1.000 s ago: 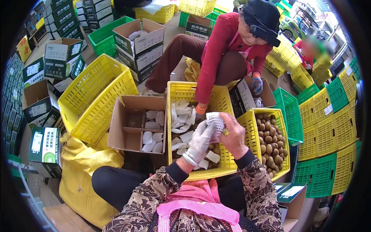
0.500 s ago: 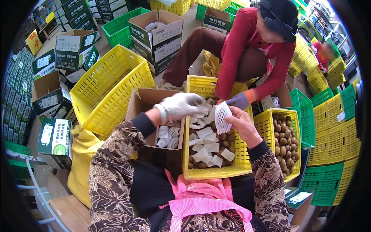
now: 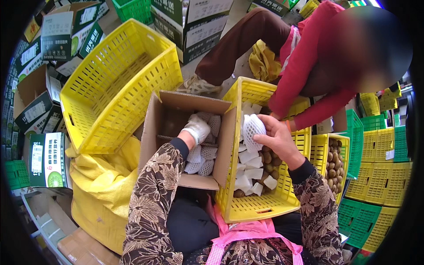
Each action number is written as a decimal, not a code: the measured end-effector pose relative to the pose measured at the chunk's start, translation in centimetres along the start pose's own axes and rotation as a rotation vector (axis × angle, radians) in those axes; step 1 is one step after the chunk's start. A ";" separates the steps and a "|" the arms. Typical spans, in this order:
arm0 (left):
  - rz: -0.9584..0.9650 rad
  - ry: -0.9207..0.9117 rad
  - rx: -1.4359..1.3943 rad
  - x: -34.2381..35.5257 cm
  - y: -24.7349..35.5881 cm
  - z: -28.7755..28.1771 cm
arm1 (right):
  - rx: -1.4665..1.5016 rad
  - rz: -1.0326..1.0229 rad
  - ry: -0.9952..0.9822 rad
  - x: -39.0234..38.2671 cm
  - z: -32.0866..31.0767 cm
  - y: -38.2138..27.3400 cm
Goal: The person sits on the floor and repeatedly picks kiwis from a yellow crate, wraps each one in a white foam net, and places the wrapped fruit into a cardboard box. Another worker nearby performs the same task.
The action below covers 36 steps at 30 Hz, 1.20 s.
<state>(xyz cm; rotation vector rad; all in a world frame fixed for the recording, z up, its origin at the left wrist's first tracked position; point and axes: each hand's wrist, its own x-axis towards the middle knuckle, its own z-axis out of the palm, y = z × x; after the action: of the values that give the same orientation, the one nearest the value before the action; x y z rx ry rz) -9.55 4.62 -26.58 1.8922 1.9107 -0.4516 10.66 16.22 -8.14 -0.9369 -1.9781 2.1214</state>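
Observation:
My left hand (image 3: 197, 128), in a whitish glove, reaches down into an open cardboard box (image 3: 224, 145). Its fingers curl beside several fruits in white foam nets (image 3: 207, 153); what they hold, if anything, is hidden. My bare right hand (image 3: 281, 140) pinches a white foam net sleeve (image 3: 253, 130) over the yellow crate (image 3: 260, 213). The sleeve bulges, but I cannot tell whether a fruit is inside. Brown kiwis (image 3: 268, 160) and loose white foam pieces (image 3: 253, 173) lie in that crate below it.
Across the crate crouches a person in a red top (image 3: 304, 53), arms reaching into its far end. A second crate of kiwis (image 3: 334, 161) stands at right. A big yellow crate (image 3: 119, 88) and a yellow sack (image 3: 104, 185) flank the box on the left.
My left hand has gone from above the kiwi crate down into the cardboard box. The right hand still holds the foam sleeve. The whole view has shifted, and the other person appears closer.

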 end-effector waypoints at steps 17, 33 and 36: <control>-0.160 0.314 -0.198 0.4 -3.4 4.3 | -1.611 -0.261 -0.383 11.9 9.9 8.3; -0.030 0.432 -0.170 0.6 -4.2 5.7 | -1.697 -0.082 -0.530 15.3 10.8 12.8; 0.005 0.507 -0.052 -0.2 -3.9 4.5 | -1.728 -0.141 -0.657 15.2 11.4 13.6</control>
<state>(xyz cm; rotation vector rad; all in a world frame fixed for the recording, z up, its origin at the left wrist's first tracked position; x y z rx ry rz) -13.19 2.10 -30.56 2.1202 2.1915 0.0969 -2.61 11.20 -26.67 0.0708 -3.8388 0.0745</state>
